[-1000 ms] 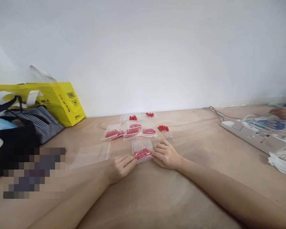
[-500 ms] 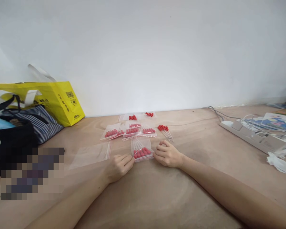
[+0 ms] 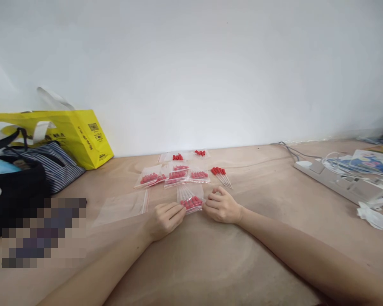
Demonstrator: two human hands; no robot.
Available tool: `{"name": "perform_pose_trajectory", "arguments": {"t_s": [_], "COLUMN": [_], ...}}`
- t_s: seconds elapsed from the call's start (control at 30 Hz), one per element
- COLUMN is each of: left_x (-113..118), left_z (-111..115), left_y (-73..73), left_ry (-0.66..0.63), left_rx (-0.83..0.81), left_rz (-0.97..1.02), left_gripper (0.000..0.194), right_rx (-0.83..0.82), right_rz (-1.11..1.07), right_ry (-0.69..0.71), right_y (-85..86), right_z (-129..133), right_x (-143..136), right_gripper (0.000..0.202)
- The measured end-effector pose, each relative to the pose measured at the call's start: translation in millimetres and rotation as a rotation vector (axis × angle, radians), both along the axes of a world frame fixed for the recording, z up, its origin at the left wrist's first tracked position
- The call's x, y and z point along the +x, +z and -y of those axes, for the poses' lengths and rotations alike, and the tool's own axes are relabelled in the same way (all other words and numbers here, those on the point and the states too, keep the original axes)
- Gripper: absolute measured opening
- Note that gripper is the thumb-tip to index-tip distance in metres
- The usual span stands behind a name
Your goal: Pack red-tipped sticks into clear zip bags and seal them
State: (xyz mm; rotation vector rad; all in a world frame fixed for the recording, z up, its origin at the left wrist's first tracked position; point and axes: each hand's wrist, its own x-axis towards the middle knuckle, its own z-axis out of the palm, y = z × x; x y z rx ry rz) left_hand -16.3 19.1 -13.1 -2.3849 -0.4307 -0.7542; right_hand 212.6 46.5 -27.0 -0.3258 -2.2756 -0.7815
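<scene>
Between my hands is a clear zip bag point(image 3: 191, 199) holding several red-ended thin sticks, their red ends towards me. My left hand point(image 3: 167, 217) pinches the bag's near left corner, fingers closed. On the other side, my right hand point(image 3: 222, 207) grips the near right corner with curled fingers. Just beyond the right hand lies a loose fan of red-ended sticks point(image 3: 221, 176). Behind the held bag, several filled zip bags point(image 3: 178, 175) overlap on the table. A flat zip bag point(image 3: 123, 206) with nothing visible inside lies beyond my left forearm.
A yellow tote bag point(image 3: 92, 140), a striped pouch point(image 3: 57, 163) and a black bag point(image 3: 22, 191) stand at the left. On the right are a white power strip point(image 3: 332, 180) with cables and a crumpled tissue point(image 3: 375, 216). A white wall rises behind the table.
My left hand has slid right along the zip bag's near edge, covering its left corner. The bag has shifted and turned slightly; my right hand has barely moved.
</scene>
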Motion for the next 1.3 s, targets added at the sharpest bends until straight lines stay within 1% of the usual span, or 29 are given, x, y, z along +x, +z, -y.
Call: {"name": "perform_pose_trajectory", "arguments": {"t_s": [0.2,0.37,0.57,0.77,0.87,0.97,1.1,1.2,1.3], "left_x": [7,10,22,22,19,10,-7,-15,-18], "left_z": [-5,-7,-6,-6,-6,-5,-1,3,3], "left_y": [-0.2,0.3,0.3,-1.7,-0.9,1.6,6.2,7.5,4.8], "left_ry": [-0.038,-0.025,-0.039,-0.078,-0.08,-0.079,-0.023,0.038,0.057], "left_rx": [-0.028,-0.056,0.023,0.106,0.122,0.151,0.195,0.156,0.065], "left_rz": [0.009,0.06,0.054,0.003,-0.006,-0.016,-0.051,-0.046,-0.022], "left_gripper": [0.012,0.01,0.01,0.009,0.01,0.009,0.016,0.023,0.021], "right_rx": [-0.021,-0.028,-0.041,-0.062,-0.06,-0.077,-0.114,-0.137,-0.161], "right_rz": [-0.004,-0.006,-0.027,-0.034,-0.04,-0.041,-0.049,-0.057,-0.071], "right_ry": [-0.014,-0.003,-0.001,0.034,0.044,0.033,0.015,-0.004,-0.035], "right_y": [1.2,1.2,1.7,4.2,6.0,6.4,3.6,0.7,-1.6], "right_z": [0,1,4,6,7,7,6,4,4], "right_x": [-5,-10,-14,-17,-17,-12,-5,-1,2], "right_gripper": [0.022,0.023,0.023,0.022,0.02,0.018,0.017,0.018,0.021]}}
